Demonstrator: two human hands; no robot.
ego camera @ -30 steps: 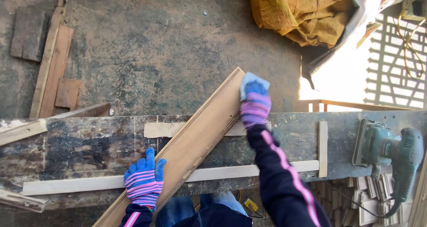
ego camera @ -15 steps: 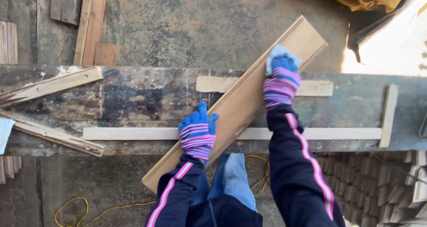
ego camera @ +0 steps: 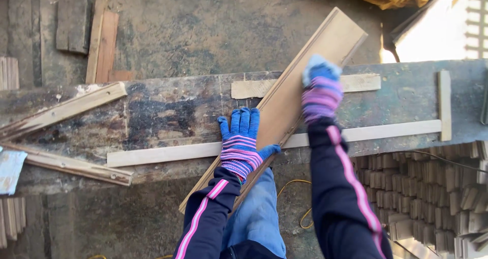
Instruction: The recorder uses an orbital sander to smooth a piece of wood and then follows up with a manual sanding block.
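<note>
While the left hand point(ego camera: 241, 139) lies flat on the plank point(ego camera: 284, 106), the right hand point(ego camera: 321, 89) presses what seems a blue pad point(ego camera: 315, 63) there.

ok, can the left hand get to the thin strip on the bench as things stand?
Probably yes: the left hand lies flat on the plank right beside the strip, and nothing covers the strip there.

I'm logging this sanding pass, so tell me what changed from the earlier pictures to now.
The right hand slid its blue pad back down the plank, away from the far end towards the body. The left hand shifted from beside the plank's edge to lying flat on it, thumb over the near edge. The view also shifted, and the green sander is gone from sight. The plank stays slanted across the bench, and the pad stays gripped.
</note>
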